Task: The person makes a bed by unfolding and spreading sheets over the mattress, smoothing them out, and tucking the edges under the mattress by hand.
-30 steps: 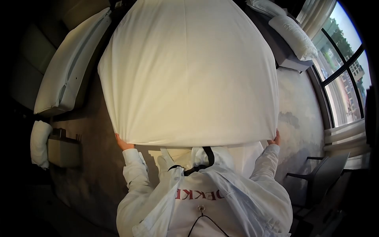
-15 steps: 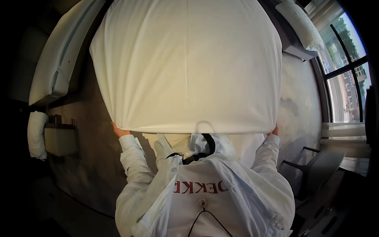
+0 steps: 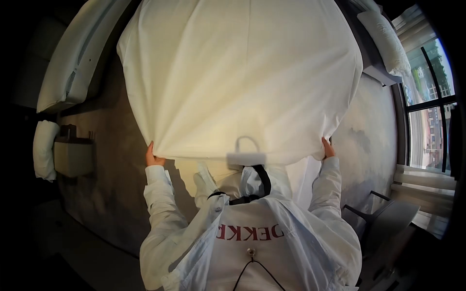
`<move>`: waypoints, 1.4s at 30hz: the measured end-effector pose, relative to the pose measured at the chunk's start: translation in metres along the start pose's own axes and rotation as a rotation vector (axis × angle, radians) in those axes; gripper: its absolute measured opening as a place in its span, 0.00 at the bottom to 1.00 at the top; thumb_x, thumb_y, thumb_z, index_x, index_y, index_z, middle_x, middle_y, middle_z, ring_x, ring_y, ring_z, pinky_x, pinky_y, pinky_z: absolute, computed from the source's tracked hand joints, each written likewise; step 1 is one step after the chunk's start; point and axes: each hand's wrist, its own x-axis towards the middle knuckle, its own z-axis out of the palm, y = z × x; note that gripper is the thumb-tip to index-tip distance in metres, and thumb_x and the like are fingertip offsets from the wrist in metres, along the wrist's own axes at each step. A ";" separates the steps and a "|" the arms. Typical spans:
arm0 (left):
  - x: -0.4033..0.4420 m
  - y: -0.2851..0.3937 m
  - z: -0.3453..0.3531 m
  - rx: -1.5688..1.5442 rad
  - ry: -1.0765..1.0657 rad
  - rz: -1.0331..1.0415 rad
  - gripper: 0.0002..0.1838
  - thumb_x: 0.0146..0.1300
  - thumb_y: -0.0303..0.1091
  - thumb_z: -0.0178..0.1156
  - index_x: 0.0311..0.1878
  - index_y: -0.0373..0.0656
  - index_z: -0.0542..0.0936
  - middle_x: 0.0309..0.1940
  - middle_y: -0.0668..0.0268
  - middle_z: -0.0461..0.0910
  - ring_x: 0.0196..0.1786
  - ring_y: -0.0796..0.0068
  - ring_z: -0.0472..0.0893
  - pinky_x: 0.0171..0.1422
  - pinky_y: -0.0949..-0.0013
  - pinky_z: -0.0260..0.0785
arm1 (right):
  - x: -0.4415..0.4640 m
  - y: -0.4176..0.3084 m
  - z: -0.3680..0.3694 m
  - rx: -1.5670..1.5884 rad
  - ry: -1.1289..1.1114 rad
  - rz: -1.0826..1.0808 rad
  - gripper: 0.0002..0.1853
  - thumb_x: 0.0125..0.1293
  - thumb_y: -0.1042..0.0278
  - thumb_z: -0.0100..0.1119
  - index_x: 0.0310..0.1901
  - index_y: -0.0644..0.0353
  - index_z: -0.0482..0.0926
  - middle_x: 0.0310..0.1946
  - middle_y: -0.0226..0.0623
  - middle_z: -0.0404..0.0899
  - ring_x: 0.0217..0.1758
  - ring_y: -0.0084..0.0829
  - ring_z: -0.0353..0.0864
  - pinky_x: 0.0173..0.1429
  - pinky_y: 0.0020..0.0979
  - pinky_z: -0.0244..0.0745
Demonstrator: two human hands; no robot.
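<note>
A large white bed sheet (image 3: 242,87) spreads out before me, its near edge lifted between my hands. My left hand (image 3: 154,156) grips the near left corner, with the fingers partly behind the cloth. At the near right corner, my right hand (image 3: 328,147) pinches the sheet, thumb upward. Creases fan out from both corners across the cloth. A shadow with a looped outline falls on the sheet's near edge, in front of my body.
On the left stand a bed (image 3: 65,82), a white pillow (image 3: 45,150) and a small cabinet (image 3: 74,157). To the right are another pillow (image 3: 386,43), a window (image 3: 429,106) and a grey chair (image 3: 388,220). Patterned carpet (image 3: 104,169) covers the floor.
My hands have come closer together, the right one moving left and up a little. The sheet's near edge has slackened, and deeper creases run from the corners.
</note>
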 end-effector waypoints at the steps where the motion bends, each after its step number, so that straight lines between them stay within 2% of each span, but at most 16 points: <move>1: -0.003 0.001 -0.001 0.008 0.026 -0.046 0.15 0.57 0.35 0.53 0.46 0.37 0.71 0.42 0.60 0.75 0.47 0.64 0.73 0.52 0.66 0.67 | 0.010 0.001 -0.011 -0.011 -0.050 0.039 0.25 0.55 0.54 0.55 0.49 0.64 0.69 0.39 0.39 0.76 0.38 0.32 0.77 0.41 0.29 0.73; 7: 0.034 0.009 -0.028 -0.062 -0.055 0.025 0.18 0.56 0.29 0.51 0.50 0.35 0.67 0.50 0.56 0.69 0.54 0.58 0.68 0.58 0.57 0.60 | -0.021 -0.003 0.002 0.531 -0.232 -0.093 0.22 0.57 0.57 0.47 0.49 0.64 0.69 0.45 0.41 0.74 0.45 0.37 0.74 0.49 0.35 0.71; 10: 0.048 0.027 0.001 -0.291 -0.063 0.134 0.24 0.53 0.35 0.53 0.53 0.35 0.65 0.53 0.56 0.67 0.57 0.58 0.64 0.61 0.58 0.56 | -0.031 -0.015 0.005 0.710 -0.250 -0.138 0.21 0.56 0.61 0.46 0.49 0.64 0.68 0.45 0.40 0.74 0.46 0.38 0.74 0.51 0.37 0.70; 12: 0.062 0.056 0.029 -0.423 -0.190 0.043 0.32 0.50 0.43 0.59 0.55 0.35 0.62 0.54 0.57 0.65 0.57 0.61 0.64 0.62 0.61 0.54 | -0.021 -0.026 -0.004 0.845 -0.294 -0.127 0.22 0.56 0.60 0.45 0.50 0.64 0.67 0.46 0.41 0.73 0.47 0.39 0.73 0.52 0.39 0.69; 14: 0.061 0.070 0.075 -0.376 -0.228 0.172 0.34 0.49 0.48 0.60 0.54 0.37 0.64 0.55 0.61 0.65 0.58 0.63 0.63 0.62 0.62 0.54 | -0.050 -0.068 0.013 0.827 -0.286 -0.194 0.22 0.57 0.59 0.43 0.50 0.64 0.67 0.47 0.42 0.72 0.49 0.41 0.71 0.52 0.40 0.68; 15: 0.056 0.078 0.096 -0.368 -0.175 0.217 0.31 0.53 0.51 0.55 0.53 0.37 0.66 0.53 0.62 0.67 0.56 0.63 0.65 0.61 0.62 0.55 | -0.056 -0.085 0.016 0.833 -0.238 -0.339 0.21 0.58 0.58 0.42 0.50 0.63 0.67 0.48 0.42 0.71 0.50 0.41 0.71 0.52 0.40 0.69; 16: 0.060 0.088 0.105 -0.385 -0.176 0.224 0.31 0.53 0.51 0.55 0.53 0.37 0.66 0.53 0.62 0.67 0.56 0.63 0.65 0.61 0.62 0.55 | -0.062 -0.100 0.020 0.842 -0.187 -0.483 0.21 0.59 0.58 0.41 0.50 0.63 0.67 0.48 0.41 0.71 0.50 0.41 0.71 0.52 0.41 0.69; 19: 0.061 0.109 0.102 -0.178 -0.360 0.353 0.29 0.58 0.53 0.49 0.52 0.36 0.66 0.52 0.60 0.69 0.54 0.63 0.67 0.59 0.61 0.58 | -0.095 -0.139 0.033 0.749 -0.047 -0.573 0.21 0.61 0.57 0.40 0.51 0.62 0.67 0.49 0.40 0.71 0.50 0.40 0.71 0.51 0.41 0.70; 21: 0.057 0.117 0.088 0.027 -0.366 0.716 0.27 0.61 0.52 0.44 0.52 0.36 0.66 0.50 0.59 0.70 0.52 0.62 0.69 0.56 0.61 0.61 | -0.089 -0.140 0.024 0.727 -0.071 -0.566 0.21 0.61 0.57 0.40 0.51 0.61 0.67 0.49 0.40 0.71 0.50 0.40 0.71 0.51 0.41 0.70; 24: 0.030 0.122 0.057 -0.154 -0.317 0.513 0.25 0.62 0.49 0.43 0.51 0.35 0.67 0.49 0.58 0.70 0.51 0.61 0.70 0.55 0.61 0.63 | -0.088 -0.125 0.018 0.696 -0.031 -0.536 0.21 0.62 0.56 0.40 0.51 0.61 0.68 0.48 0.39 0.71 0.50 0.39 0.71 0.51 0.40 0.71; 26: 0.020 0.110 0.053 -0.167 -0.268 0.537 0.24 0.63 0.47 0.43 0.51 0.35 0.67 0.49 0.58 0.70 0.51 0.60 0.69 0.55 0.60 0.63 | -0.084 -0.109 0.014 0.699 0.034 -0.522 0.21 0.62 0.56 0.40 0.51 0.62 0.68 0.48 0.40 0.71 0.49 0.38 0.72 0.51 0.40 0.71; 28: 0.029 0.097 0.044 -0.171 -0.015 0.663 0.24 0.63 0.47 0.42 0.53 0.36 0.66 0.51 0.58 0.68 0.53 0.59 0.68 0.56 0.60 0.62 | -0.078 -0.080 0.003 0.738 -0.076 -0.467 0.21 0.61 0.56 0.41 0.50 0.62 0.69 0.47 0.40 0.72 0.48 0.38 0.73 0.51 0.39 0.70; 32: 0.071 0.085 -0.001 -0.297 -0.151 0.686 0.28 0.61 0.50 0.43 0.57 0.37 0.62 0.55 0.57 0.65 0.55 0.56 0.66 0.58 0.57 0.59 | -0.060 -0.053 0.002 0.699 -0.034 -0.326 0.21 0.62 0.55 0.41 0.50 0.62 0.69 0.46 0.41 0.73 0.47 0.39 0.73 0.51 0.37 0.70; 33: 0.061 0.079 0.015 -0.145 0.035 0.701 0.28 0.61 0.50 0.43 0.57 0.37 0.62 0.55 0.56 0.64 0.56 0.56 0.65 0.59 0.56 0.58 | -0.050 -0.046 -0.001 0.637 -0.041 -0.298 0.22 0.61 0.55 0.41 0.50 0.62 0.69 0.46 0.40 0.73 0.46 0.39 0.74 0.51 0.37 0.70; 35: 0.047 0.067 0.032 0.021 0.195 0.705 0.28 0.60 0.50 0.43 0.57 0.37 0.62 0.56 0.56 0.64 0.56 0.56 0.65 0.59 0.55 0.57 | -0.035 -0.034 -0.010 0.595 -0.029 -0.278 0.22 0.61 0.54 0.41 0.50 0.62 0.69 0.45 0.40 0.73 0.46 0.39 0.74 0.51 0.36 0.70; 42: 0.054 0.062 0.006 -0.204 0.163 0.585 0.28 0.60 0.50 0.42 0.56 0.37 0.62 0.55 0.56 0.64 0.56 0.57 0.65 0.59 0.55 0.57 | 0.025 0.029 -0.048 0.394 0.078 -0.243 0.24 0.60 0.53 0.44 0.51 0.63 0.68 0.44 0.40 0.74 0.47 0.36 0.73 0.51 0.34 0.69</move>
